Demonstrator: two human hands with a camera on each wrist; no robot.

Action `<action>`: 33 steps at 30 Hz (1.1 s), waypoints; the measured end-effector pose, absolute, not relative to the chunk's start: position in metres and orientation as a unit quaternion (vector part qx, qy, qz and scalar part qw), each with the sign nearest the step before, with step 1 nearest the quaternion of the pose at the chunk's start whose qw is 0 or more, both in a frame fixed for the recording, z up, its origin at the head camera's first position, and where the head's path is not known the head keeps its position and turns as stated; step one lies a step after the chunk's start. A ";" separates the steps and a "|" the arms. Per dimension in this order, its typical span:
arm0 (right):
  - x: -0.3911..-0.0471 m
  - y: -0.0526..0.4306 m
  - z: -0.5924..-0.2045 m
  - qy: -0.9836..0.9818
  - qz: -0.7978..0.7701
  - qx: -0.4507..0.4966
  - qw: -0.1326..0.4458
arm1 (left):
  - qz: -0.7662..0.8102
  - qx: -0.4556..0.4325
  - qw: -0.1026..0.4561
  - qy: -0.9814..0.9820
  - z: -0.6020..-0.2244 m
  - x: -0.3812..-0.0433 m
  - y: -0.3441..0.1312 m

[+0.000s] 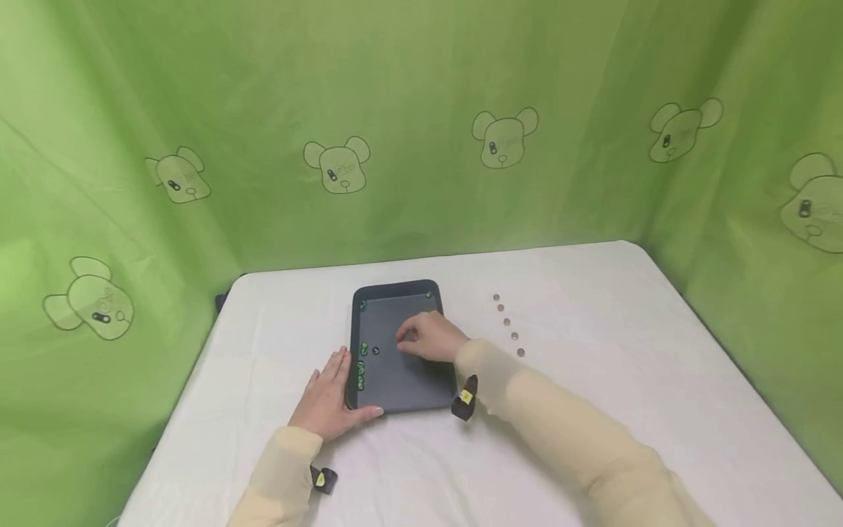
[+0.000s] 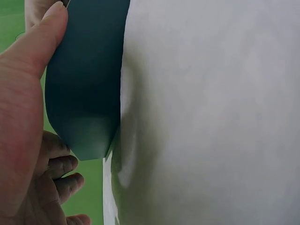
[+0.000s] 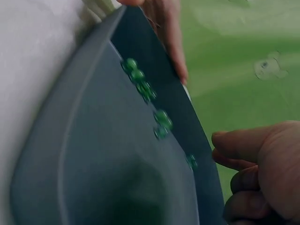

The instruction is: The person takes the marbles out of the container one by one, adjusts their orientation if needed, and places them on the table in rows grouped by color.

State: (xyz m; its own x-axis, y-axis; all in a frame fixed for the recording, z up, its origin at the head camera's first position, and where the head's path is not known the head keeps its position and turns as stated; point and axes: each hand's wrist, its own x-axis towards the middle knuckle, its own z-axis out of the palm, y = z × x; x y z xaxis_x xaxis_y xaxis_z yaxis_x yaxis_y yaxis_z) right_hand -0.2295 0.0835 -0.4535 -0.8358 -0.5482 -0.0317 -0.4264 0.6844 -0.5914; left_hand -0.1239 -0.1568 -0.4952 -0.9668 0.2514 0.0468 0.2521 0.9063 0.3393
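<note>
A dark rectangular tray (image 1: 395, 395) lies on the white table. Several small green glassy beads, like marbles, lie in it, with a cluster (image 3: 144, 89) along its left wall. One bead (image 1: 376, 350) sits a little further in from that wall. My left hand (image 1: 329, 399) rests against the tray's near left corner, fingers along the outside wall and thumb at the front rim. Over the tray floor is my right hand (image 1: 431, 337), its thumb and index tips close together with a small gap and nothing visible between them. Its other fingers are curled.
Right of the tray, several small round brownish discs (image 1: 507, 322) form a slanting row on the white tablecloth (image 1: 593, 322). Green curtains (image 1: 421, 212) with printed bear heads enclose the table at the back and sides.
</note>
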 end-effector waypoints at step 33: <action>-0.223 -0.004 -0.472 0.877 -0.153 -0.413 0.190 | -0.185 -0.145 0.010 -0.972 -0.497 -0.124 -0.158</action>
State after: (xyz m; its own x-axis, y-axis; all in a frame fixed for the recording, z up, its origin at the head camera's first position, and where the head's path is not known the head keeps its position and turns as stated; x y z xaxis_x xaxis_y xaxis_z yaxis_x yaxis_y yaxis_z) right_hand -0.2230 -0.0044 -0.4716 -0.5859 -0.7834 -0.2073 -0.6673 0.6115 -0.4251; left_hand -0.1243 -0.1579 -0.4974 -0.9580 0.2775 0.0729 0.2849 0.8901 0.3558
